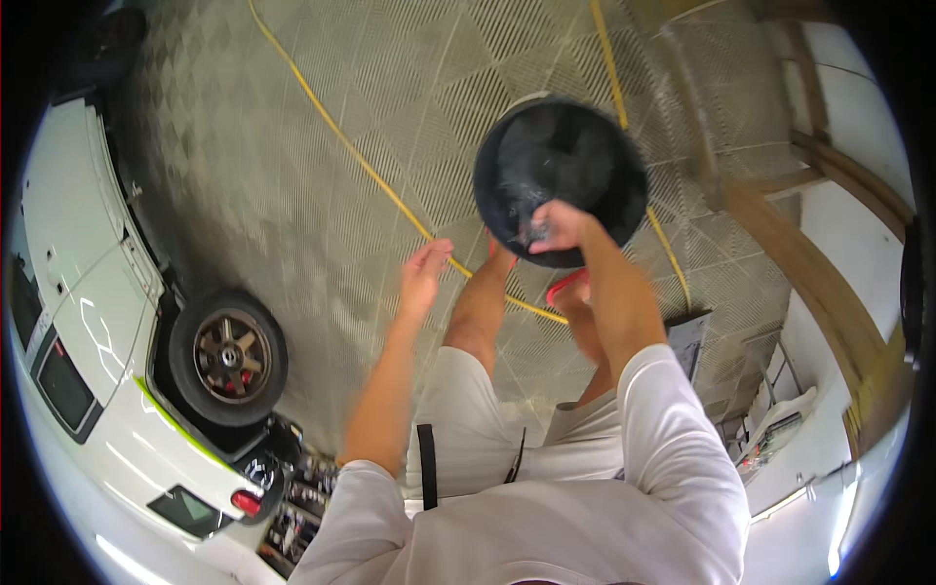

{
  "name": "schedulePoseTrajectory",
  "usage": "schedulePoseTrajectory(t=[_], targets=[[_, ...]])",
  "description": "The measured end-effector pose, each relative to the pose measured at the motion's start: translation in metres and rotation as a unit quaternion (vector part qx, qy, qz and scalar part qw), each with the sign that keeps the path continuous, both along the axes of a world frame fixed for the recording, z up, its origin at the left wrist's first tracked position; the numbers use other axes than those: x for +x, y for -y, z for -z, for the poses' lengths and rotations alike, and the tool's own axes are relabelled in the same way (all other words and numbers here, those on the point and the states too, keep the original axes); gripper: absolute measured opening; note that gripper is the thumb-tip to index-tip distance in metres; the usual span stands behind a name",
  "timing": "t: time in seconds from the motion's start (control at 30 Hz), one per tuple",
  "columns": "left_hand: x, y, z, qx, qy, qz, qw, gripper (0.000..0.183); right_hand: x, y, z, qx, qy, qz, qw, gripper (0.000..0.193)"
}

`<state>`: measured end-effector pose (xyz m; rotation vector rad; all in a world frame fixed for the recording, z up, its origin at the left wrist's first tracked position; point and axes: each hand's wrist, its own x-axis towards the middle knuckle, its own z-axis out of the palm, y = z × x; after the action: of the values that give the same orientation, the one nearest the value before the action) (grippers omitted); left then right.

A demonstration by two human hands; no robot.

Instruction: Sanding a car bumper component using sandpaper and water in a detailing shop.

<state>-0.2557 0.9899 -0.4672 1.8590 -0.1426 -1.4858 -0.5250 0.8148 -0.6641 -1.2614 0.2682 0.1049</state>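
A round black bin [585, 161] stands on the floor in front of my feet, seen from above. My right hand [558, 226] is at its near rim with curled fingers. Something clear and shiny shows by those fingers; blur hides what it is. In the air to the left of the bin is my left hand [426, 263], its fingers bent together and no object visible in them. It overlaps a yellow hose or cord [375, 175] in the picture, and I cannot tell whether they touch.
At the left stands a white vehicle [93, 283] with a dark wheel [229, 356]. The yellow line runs across the ribbed tile floor [322, 224], behind the bin and near my red footwear [565, 285]. Wooden framing [799, 253] edges the right side.
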Motion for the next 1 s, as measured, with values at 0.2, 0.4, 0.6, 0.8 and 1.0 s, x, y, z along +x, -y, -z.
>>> schedulePoseTrajectory(t=[0.2,0.4,0.6,0.8,1.0], targets=[[-0.067,0.105,-0.089,-0.016,-0.389,-0.173,0.905,0.043,0.059,-0.009,-0.246,0.711,0.225,0.022,0.666,0.042],[-0.217,0.222,-0.226,-0.374,-0.577,-0.05,0.725,0.076,-0.036,0.08,-0.528,0.617,0.285,0.495,0.541,0.039],[-0.438,0.321,-0.318,-0.585,-0.111,0.253,0.762,0.065,-0.167,0.152,-0.61,-0.044,-0.019,0.842,0.537,0.016],[-0.495,0.328,-0.35,-0.578,0.409,0.382,0.594,0.055,-0.246,0.185,-0.718,-0.161,-0.414,0.591,0.673,0.046],[-0.429,0.404,-0.384,-0.569,0.365,0.389,0.626,0.049,-0.253,0.224,-0.725,0.071,-0.111,0.689,0.712,0.038]])
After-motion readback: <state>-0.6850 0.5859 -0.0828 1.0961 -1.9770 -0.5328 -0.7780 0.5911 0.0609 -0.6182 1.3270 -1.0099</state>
